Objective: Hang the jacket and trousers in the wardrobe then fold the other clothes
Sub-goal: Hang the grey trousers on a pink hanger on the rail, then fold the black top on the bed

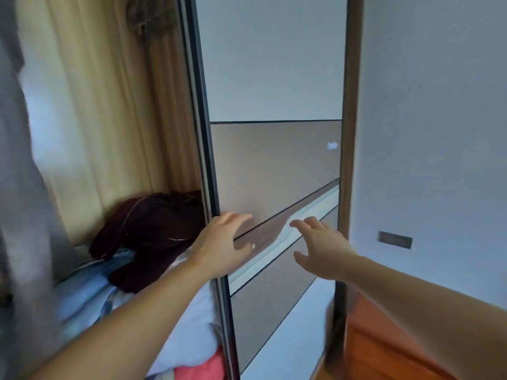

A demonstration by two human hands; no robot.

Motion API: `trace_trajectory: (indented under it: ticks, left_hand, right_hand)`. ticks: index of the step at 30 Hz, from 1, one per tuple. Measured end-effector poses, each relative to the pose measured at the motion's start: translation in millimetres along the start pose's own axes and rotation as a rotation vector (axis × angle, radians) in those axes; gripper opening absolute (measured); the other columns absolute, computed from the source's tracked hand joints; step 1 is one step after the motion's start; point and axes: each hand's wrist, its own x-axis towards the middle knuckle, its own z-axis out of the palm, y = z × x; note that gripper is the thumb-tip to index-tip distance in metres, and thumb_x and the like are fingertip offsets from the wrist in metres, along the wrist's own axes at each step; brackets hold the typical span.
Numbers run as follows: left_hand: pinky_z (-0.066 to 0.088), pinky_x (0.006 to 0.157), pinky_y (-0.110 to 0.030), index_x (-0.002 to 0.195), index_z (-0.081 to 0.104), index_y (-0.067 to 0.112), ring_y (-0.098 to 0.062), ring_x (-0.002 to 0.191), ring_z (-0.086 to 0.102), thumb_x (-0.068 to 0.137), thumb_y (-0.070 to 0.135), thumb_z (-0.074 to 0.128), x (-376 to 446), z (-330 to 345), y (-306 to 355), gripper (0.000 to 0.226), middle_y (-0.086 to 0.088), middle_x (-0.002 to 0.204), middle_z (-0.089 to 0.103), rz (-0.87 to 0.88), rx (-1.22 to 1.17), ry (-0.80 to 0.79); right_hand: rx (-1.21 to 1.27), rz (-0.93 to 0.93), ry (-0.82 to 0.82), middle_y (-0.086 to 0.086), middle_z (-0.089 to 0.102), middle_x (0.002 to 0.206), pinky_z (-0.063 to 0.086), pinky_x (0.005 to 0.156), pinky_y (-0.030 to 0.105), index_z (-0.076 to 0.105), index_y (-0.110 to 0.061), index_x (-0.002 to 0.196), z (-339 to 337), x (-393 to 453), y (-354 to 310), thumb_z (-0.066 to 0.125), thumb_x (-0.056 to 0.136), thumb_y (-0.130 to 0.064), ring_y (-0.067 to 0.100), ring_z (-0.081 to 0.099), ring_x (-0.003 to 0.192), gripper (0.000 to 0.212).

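- Left hand [219, 245] spread on sliding door's [274, 165] edge, right hand [321, 248] fingers splayed, empty; likely to slide it.
- Dark garment [148, 231], maybe the jacket, heaped inside wardrobe.

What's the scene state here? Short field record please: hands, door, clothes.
left hand: open, fingers spread at the edge of the sliding door
right hand: open, reaching toward the door panel, holds nothing
dark garment: heaped on the light blue bedding, left of the door
pink cloth: lower, beside the door frame
curtain: hangs behind the heap
blur: contact with the door unclear
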Motion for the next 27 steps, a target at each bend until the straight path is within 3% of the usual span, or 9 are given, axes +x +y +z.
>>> trace_trajectory:
  ticks: [4,7,15,21,27]
  left_hand:
    - [0.041,0.099,-0.032,0.141,0.042,0.035,-0.015,0.124,0.043,0.083,0.038,0.059,-12.8,30.9,17.2,0.061,0.012,0.137,0.044,0.108,-0.096,-0.129]
    - [0.037,0.106,-0.038,0.146,0.037,0.032,-0.016,0.133,0.038,0.085,0.041,0.056,-30.8,45.1,42.7,0.065,0.012,0.146,0.036,0.191,-0.145,-0.224]
    - [0.038,0.105,-0.034,0.147,0.034,0.034,-0.015,0.135,0.033,0.087,0.044,0.057,-91.1,43.7,161.8,0.065,0.013,0.149,0.034,0.465,-0.220,-0.316]
    - [0.044,0.103,-0.036,0.145,0.035,0.038,-0.015,0.134,0.037,0.087,0.049,0.056,-206.5,28.5,266.9,0.063,0.011,0.150,0.035,0.646,-0.266,-0.405]
    - [0.039,0.107,-0.035,0.143,0.038,0.036,-0.014,0.133,0.038,0.085,0.045,0.057,-352.6,-1.1,363.4,0.061,0.011,0.147,0.038,0.905,-0.378,-0.548]
  right_hand:
    - [-0.045,0.219,-0.009,-0.001,0.032,0.149,0.036,0.108,0.042,0.022,-0.030,0.148,1.0,-63.2,-3.5,0.053,0.092,-0.039,0.024,0.038,0.133,0.065]
    - [-0.085,0.349,-0.028,0.000,0.031,0.149,0.039,0.107,0.042,0.022,-0.031,0.148,-8.4,-116.5,-6.9,0.054,0.090,-0.037,0.025,0.040,0.132,0.066]
    - [-0.213,0.687,0.064,0.000,0.032,0.149,0.039,0.106,0.042,0.023,-0.031,0.148,-76.5,-289.6,-19.4,0.055,0.091,-0.039,0.025,0.040,0.132,0.066]
    - [-0.227,0.951,0.136,-0.001,0.035,0.144,0.041,0.103,0.043,0.026,-0.030,0.146,-103.7,-477.5,-66.0,0.056,0.089,-0.042,0.025,0.041,0.128,0.066]
    - [-0.218,1.299,0.156,-0.003,0.040,0.134,0.041,0.100,0.040,0.029,-0.031,0.143,-114.9,-679.3,-158.1,0.058,0.084,-0.049,0.023,0.044,0.124,0.068]
